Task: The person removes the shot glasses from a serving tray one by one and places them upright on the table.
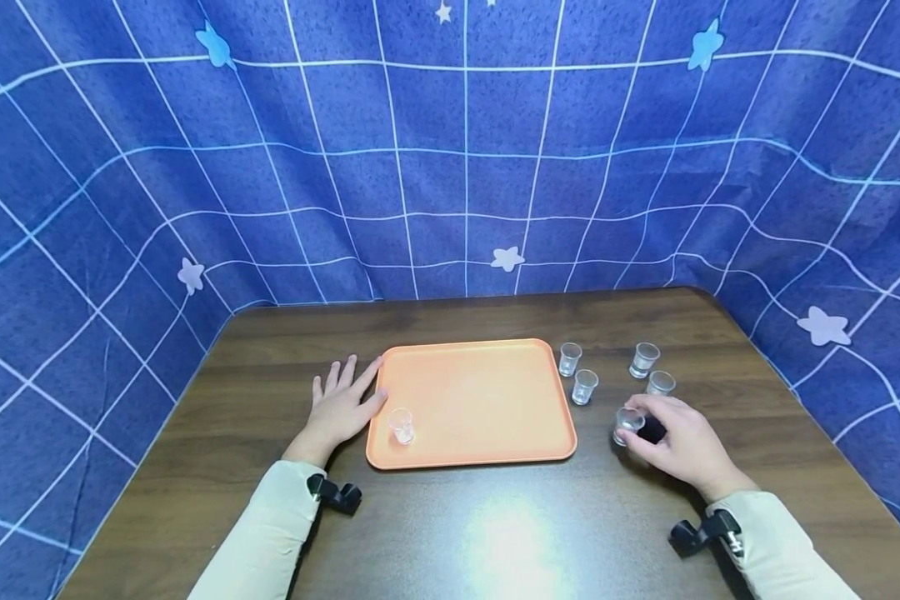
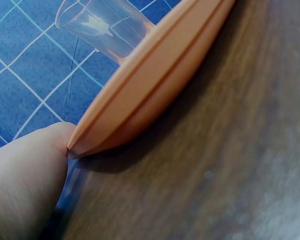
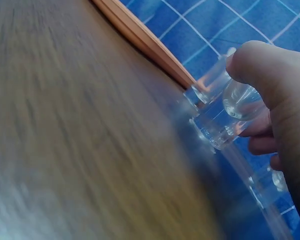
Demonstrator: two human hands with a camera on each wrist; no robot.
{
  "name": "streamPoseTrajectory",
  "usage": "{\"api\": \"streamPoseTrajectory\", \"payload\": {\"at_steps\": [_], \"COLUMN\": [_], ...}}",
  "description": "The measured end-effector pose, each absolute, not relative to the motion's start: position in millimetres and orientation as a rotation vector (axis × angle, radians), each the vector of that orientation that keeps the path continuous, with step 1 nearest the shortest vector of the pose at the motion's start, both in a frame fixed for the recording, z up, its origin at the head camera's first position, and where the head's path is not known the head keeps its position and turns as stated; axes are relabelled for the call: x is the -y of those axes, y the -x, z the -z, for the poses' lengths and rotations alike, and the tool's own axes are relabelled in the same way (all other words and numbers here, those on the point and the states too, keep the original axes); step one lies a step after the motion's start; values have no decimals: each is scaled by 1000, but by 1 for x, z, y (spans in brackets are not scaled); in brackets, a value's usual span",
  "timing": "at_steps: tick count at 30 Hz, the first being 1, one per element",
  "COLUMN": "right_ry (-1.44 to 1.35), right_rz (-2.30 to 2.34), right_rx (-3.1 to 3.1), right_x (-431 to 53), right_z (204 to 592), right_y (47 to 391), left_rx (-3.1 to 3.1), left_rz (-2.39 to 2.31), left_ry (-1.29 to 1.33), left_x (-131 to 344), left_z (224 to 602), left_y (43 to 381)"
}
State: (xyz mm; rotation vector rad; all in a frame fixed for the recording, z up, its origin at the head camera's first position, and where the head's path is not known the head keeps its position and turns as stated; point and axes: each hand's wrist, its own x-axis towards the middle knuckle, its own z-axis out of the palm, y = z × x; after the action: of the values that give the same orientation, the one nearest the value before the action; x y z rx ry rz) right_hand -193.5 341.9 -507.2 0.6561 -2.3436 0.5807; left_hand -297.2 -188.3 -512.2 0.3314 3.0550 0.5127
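At the right, my right hand [image 1: 682, 440] pinches a small clear shot glass [image 1: 627, 427] between thumb and fingers, upright at the table surface. The right wrist view has this glass [image 3: 217, 122] near the thumb. My left hand [image 1: 339, 417] lies with fingers spread at the left edge of an orange tray [image 1: 480, 400], its thumb touching the rim. Another shot glass [image 1: 401, 425] stands upright on the tray's left part. In the left wrist view, that glass [image 2: 107, 27] rises above the tray side [image 2: 140, 95].
Two shot glasses, one [image 1: 569, 358] behind the other [image 1: 584, 387], stand just off the tray's right edge. Beyond my right hand are two more, one glass [image 1: 644, 359] and a partly hidden one [image 1: 661, 383]. A blue curtain [image 1: 435, 183] borders the wooden table [image 1: 450, 533].
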Motion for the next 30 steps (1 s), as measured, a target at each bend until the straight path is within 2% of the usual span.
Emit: {"api": "streamPoseTrajectory", "payload": {"at_steps": [19,30], "right_ry": [-443,-444], "right_rz": [-641,-670], "right_rx": [2404,2409], "right_x": [-378,-389], "right_z": [506,504], "right_y": [190,187], "left_rx": [-3066,-3068], "left_rz": [-503,-505], "left_ry": [-337,-339], "left_x": [190,190], "left_z": [516,516], "left_y": [299,300]}}
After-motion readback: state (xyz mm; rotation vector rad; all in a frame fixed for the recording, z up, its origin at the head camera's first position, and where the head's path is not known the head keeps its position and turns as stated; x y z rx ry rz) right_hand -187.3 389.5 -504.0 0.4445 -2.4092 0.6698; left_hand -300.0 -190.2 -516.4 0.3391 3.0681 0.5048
